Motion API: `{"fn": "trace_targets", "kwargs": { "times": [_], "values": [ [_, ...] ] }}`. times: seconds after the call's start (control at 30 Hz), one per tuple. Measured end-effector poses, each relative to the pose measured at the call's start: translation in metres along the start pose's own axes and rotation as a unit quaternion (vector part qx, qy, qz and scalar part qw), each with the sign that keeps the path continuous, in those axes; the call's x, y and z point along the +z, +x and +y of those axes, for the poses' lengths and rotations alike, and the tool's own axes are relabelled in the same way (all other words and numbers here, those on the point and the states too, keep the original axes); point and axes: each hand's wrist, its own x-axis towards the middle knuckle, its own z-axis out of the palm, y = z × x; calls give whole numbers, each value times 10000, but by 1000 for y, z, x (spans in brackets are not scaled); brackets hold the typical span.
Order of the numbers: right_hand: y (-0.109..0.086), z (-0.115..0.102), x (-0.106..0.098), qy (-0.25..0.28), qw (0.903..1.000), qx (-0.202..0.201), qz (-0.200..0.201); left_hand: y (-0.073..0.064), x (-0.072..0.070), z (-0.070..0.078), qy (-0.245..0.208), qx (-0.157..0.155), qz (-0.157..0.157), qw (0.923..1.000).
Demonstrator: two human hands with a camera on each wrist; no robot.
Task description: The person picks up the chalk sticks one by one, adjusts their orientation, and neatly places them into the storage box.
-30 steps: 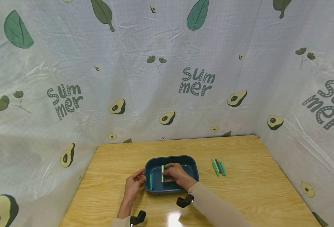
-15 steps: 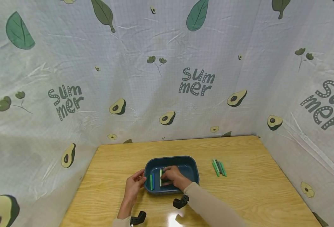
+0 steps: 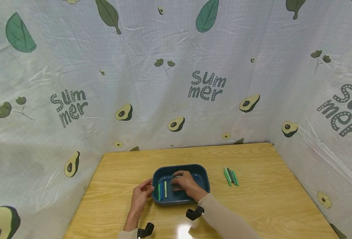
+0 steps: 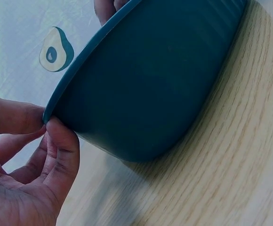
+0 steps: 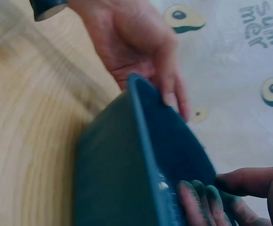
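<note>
Head view: the right hand (image 3: 186,183), blurred, is over the tray (image 3: 176,198), fingers unclasped. The pale stick (image 3: 165,189), blue stick (image 3: 162,191) and green stick (image 3: 159,192) lie inside, left of this hand; further sticks (image 3: 231,176) lie right of it on the table (image 3: 253,205).

Left wrist view: only here is the left hand's (image 4: 33,190) thumb-and-finger pinch on the tray rim clear.

Right wrist view: only here do green smudges show on the right fingertips (image 5: 214,200), thumb parted from them.

There are two hands (image 3: 141,196), one tray (image 3: 178,197), seven sticks (image 3: 165,190).
</note>
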Motion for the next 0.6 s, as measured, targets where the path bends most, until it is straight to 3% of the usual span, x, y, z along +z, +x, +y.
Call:
{"fn": "trace_targets", "kwargs": {
  "times": [0.23, 0.6],
  "values": [
    [-14, -14, -31, 69, 9989, -446, -113, 0, 3, 0, 13, 82, -59, 9999],
    [-35, -45, -65, -137, 9949, -891, 446, 3, 3, -1, -58, 47, -9, 10000]
  ]
}}
